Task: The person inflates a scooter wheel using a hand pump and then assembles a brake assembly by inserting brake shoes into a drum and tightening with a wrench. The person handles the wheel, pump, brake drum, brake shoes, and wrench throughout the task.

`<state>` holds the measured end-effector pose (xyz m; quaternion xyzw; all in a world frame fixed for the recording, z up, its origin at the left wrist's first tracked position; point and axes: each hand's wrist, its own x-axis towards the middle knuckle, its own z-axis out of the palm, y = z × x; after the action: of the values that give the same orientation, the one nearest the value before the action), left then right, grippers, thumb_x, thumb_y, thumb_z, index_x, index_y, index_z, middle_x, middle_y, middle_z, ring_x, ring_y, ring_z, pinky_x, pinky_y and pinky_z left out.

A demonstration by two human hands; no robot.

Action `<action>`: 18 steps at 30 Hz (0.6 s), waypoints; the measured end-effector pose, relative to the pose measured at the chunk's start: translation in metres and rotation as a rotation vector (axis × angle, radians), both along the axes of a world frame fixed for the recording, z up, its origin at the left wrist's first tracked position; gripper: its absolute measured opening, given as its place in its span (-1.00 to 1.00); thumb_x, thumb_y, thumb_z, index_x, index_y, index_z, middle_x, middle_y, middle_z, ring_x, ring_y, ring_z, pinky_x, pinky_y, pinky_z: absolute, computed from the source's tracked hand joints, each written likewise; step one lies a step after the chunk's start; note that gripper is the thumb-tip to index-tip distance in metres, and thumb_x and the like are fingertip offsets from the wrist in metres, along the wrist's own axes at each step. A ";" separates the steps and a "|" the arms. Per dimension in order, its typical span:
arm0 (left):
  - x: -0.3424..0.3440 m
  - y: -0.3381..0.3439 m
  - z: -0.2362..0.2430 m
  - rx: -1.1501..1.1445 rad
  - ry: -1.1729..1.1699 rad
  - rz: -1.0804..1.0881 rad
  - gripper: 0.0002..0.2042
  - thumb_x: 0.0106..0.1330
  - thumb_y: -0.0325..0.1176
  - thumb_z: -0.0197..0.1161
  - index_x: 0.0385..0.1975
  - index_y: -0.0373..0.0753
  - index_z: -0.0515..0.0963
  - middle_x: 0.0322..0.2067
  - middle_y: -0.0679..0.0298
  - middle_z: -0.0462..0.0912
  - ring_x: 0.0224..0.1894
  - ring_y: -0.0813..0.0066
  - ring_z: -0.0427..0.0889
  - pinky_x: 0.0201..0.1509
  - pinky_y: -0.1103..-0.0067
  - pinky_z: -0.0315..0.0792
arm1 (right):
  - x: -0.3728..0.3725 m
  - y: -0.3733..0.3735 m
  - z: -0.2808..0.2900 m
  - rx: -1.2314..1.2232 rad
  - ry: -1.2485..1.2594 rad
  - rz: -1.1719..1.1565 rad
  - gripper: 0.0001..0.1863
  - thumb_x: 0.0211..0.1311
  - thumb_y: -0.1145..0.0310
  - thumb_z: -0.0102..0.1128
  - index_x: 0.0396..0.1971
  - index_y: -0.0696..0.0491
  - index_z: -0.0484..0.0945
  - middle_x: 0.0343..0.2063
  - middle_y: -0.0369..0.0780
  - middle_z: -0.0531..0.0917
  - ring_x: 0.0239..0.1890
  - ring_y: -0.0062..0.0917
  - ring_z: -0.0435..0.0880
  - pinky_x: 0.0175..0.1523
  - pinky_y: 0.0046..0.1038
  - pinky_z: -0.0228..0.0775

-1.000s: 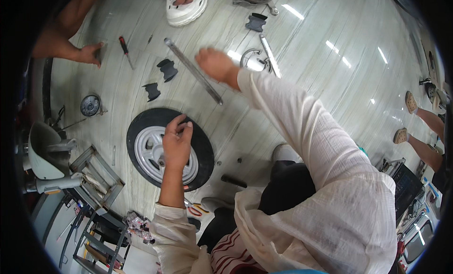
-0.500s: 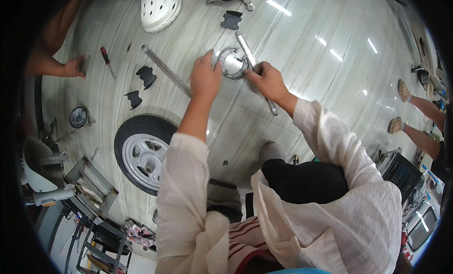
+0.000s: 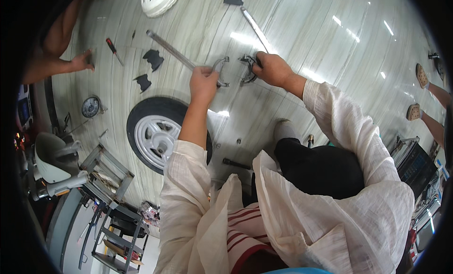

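Pale wood-grain floor (image 3: pixel 330 47) carries everything. Wheel (image 3: pixel 158 134) with white rim flat at 8 o'clock of centre. Long metal bar (image 3: pixel 170 48) at 11, two black pads (image 3: pixel 152 60) just left of it. Red-handled screwdriver (image 3: pixel 113 49) at 10. White perforated shoe (image 3: pixel 158 0) at 12. Slim metal rod (image 3: pixel 255 27) at 1. Round gauge (image 3: pixel 90 106) at 9.

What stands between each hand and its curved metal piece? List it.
Nothing visible. The left hand already grips one curved metal piece, and the right hand grips the other curved piece. Only bare floor shows between the two pieces.
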<state>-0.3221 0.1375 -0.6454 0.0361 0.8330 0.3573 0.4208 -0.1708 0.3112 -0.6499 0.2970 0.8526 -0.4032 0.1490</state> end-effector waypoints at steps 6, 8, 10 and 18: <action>0.036 -0.041 0.014 0.235 -0.364 0.304 -0.59 0.33 -0.47 0.12 0.16 -0.43 0.33 -0.04 0.08 0.54 -0.12 0.39 0.59 -0.08 0.46 0.54 | 0.016 -0.004 -0.001 -0.129 -0.026 -0.114 -0.72 0.23 0.25 0.12 -0.30 0.20 0.47 -0.44 -0.02 0.65 -0.30 -0.16 0.65 -0.14 -0.24 0.47; 0.042 -0.048 0.017 0.268 -0.428 0.353 -0.57 0.35 -0.48 0.10 0.20 -0.44 0.30 -0.01 0.09 0.53 -0.09 0.39 0.58 -0.02 0.47 0.53 | 0.025 -0.003 0.000 -0.303 0.053 -0.326 -0.69 0.24 0.24 0.14 -0.24 0.22 0.48 -0.43 -0.06 0.65 -0.30 -0.26 0.66 -0.15 -0.28 0.48; 0.046 -0.055 0.019 0.305 -0.452 0.392 -0.55 0.36 -0.48 0.09 0.23 -0.45 0.26 -0.01 0.10 0.52 -0.07 0.39 0.58 0.00 0.45 0.53 | 0.026 0.001 0.013 -0.657 0.025 -0.477 -0.73 0.36 0.33 0.00 -0.10 0.21 0.47 -0.28 -0.14 0.64 -0.22 -0.45 0.64 -0.06 -0.40 0.51; 0.058 -0.054 0.052 0.441 -0.533 0.436 -0.52 0.37 -0.47 0.09 0.27 -0.40 0.19 -0.02 0.09 0.51 -0.04 0.34 0.58 0.02 0.39 0.52 | 0.023 -0.018 0.046 -1.241 0.269 -0.632 -0.79 0.38 0.39 0.08 -0.08 0.13 0.54 -0.21 -0.23 0.65 -0.20 -0.59 0.62 -0.08 -0.56 0.50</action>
<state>-0.2637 0.0833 -0.5936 -0.1456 0.5865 0.6050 0.5184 -0.1479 0.2937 -0.6043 0.3380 0.3493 -0.8718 0.0599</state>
